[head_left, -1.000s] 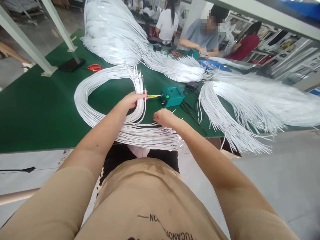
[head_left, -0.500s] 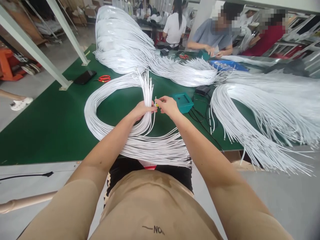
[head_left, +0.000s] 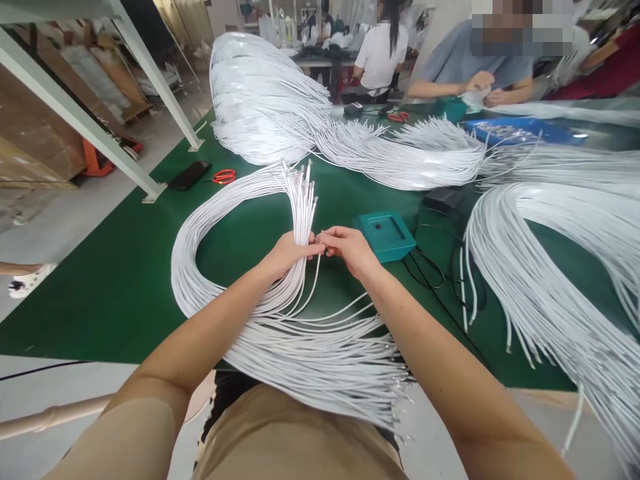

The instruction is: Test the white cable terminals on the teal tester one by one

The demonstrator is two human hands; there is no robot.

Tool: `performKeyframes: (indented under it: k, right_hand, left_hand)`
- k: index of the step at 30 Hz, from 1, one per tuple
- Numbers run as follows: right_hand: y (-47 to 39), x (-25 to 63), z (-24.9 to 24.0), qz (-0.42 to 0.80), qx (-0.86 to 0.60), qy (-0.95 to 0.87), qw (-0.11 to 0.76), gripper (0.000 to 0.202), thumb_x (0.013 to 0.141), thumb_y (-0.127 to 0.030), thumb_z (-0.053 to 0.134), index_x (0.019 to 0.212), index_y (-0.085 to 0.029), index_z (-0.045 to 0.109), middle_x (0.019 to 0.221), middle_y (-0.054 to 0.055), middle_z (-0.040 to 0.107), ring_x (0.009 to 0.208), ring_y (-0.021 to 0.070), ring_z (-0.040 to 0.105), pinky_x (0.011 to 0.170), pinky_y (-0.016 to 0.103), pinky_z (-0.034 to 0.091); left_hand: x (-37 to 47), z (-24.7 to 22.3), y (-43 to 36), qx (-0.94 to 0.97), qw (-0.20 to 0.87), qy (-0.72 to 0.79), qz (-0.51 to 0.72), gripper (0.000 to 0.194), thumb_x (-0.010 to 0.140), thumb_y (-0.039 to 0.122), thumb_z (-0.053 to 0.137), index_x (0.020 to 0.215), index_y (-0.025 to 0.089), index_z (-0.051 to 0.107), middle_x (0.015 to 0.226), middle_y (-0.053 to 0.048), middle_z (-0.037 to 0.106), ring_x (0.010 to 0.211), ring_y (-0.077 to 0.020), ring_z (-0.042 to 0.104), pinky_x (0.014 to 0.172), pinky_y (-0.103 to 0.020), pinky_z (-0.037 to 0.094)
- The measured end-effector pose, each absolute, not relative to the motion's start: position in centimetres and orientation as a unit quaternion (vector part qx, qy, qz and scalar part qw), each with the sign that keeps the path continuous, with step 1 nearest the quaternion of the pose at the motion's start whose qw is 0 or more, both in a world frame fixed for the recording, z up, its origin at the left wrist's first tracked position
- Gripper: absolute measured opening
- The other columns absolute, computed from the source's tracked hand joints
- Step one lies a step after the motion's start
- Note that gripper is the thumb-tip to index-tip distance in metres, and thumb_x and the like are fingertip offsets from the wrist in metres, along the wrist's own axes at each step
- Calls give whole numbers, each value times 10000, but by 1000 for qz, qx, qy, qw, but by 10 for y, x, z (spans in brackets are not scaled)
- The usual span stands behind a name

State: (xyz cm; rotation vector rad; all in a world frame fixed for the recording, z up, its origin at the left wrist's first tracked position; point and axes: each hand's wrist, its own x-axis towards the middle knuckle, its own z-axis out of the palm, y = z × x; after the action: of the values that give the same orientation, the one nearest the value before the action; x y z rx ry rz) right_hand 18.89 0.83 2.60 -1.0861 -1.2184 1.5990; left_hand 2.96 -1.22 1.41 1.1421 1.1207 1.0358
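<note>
My left hand point(head_left: 291, 256) is wrapped round the upright end of a looped bundle of white cables point(head_left: 184, 260). The tips of the bundle stick up above the fist, and its other ends spread toward the table's front edge. Close to the left thumb, my right hand point(head_left: 353, 250) pinches the end of a single white cable point(head_left: 316, 283) that bows away from the bundle. The fingertips of both hands meet there and cover the cable's tip. Just beyond the right hand stands a teal box-shaped device point(head_left: 393, 233) with a recessed top.
Red-handled scissors point(head_left: 223, 177) and a black phone point(head_left: 189, 175) lie at the back left of the green table point(head_left: 100, 293). Large piles of white cables point(head_left: 265, 93) fill the back and right. Black cords point(head_left: 435, 293) trail from the device. A co-worker point(head_left: 450, 63) sits across the table.
The view has shifted, so the table and cables appear lower. A yellow bit seen earlier at the right fingertips no longer shows. Both hands keep their holds, fingertips closer together.
</note>
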Motion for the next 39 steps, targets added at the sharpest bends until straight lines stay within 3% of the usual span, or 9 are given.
performKeyframes:
  k: [8, 13, 22, 28, 30, 33, 35, 37, 39]
  right_hand:
    - [18, 184, 16, 783, -344, -351, 382, 182, 639, -277, 737, 593, -138, 630, 517, -46, 471, 503, 57, 411, 531, 227, 350]
    - [15, 188, 19, 749, -364, -387, 396, 154, 707, -293, 674, 705, -139, 675, 565, -29, 540, 536, 77, 481, 565, 240, 396]
    - [14, 190, 23, 725, -406, -394, 393, 183, 644, -281, 757, 747, -138, 713, 657, 1, 643, 562, 69, 529, 585, 231, 433]
    - [12, 192, 24, 778, -399, -322, 363, 217, 656, -210, 713, 522, -155, 551, 458, -85, 407, 387, 22, 273, 435, 215, 365]
    - [11, 192, 25, 765, -413, -337, 361, 222, 672, -194, 685, 518, -162, 528, 458, -86, 388, 373, 24, 231, 407, 223, 360]
    - [11, 193, 26, 763, -392, -356, 370, 131, 756, -272, 636, 687, -161, 630, 495, -77, 415, 382, 41, 252, 420, 238, 400]
    - [12, 194, 26, 777, -365, -354, 372, 246, 815, -403, 599, 821, -166, 666, 493, -83, 386, 390, 51, 262, 432, 243, 416]
    - [12, 194, 25, 786, -349, -358, 363, 339, 824, -489, 589, 818, -159, 667, 479, -88, 339, 402, 58, 291, 436, 234, 408]
    - [12, 193, 24, 790, -344, -363, 354, 330, 803, -472, 632, 740, -149, 647, 480, -90, 325, 412, 51, 303, 450, 221, 397]
  left_hand:
    - [26, 19, -14, 490, 523, 539, 441, 314, 621, 306, 786, 777, 157, 558, 756, 14, 620, 653, -107, 570, 609, -236, 435]
    - [27, 18, -14, 511, 504, 562, 412, 322, 654, 344, 770, 811, 161, 556, 783, -4, 666, 687, -137, 615, 680, -274, 470]
    - [29, 16, -17, 522, 476, 571, 419, 295, 662, 314, 761, 815, 171, 553, 796, -12, 684, 742, -166, 650, 767, -313, 483]
    - [30, 19, -21, 510, 496, 545, 442, 295, 680, 301, 754, 801, 174, 516, 816, -11, 670, 705, -151, 652, 764, -316, 489]
    - [30, 20, -21, 508, 503, 539, 445, 296, 687, 300, 747, 794, 174, 502, 828, -16, 671, 705, -148, 651, 761, -312, 490]
    - [30, 21, -21, 513, 513, 533, 436, 302, 703, 320, 737, 799, 174, 491, 848, -24, 674, 711, -150, 656, 752, -310, 491]
    - [30, 21, -21, 520, 519, 529, 424, 297, 713, 324, 732, 812, 174, 496, 854, -23, 670, 716, -151, 659, 749, -309, 492]
    - [30, 20, -21, 531, 516, 530, 414, 286, 718, 323, 729, 821, 173, 509, 837, -12, 658, 719, -149, 660, 746, -302, 492]
    - [30, 18, -21, 536, 511, 532, 411, 285, 714, 325, 735, 817, 172, 517, 815, 0, 645, 721, -145, 655, 733, -290, 490]
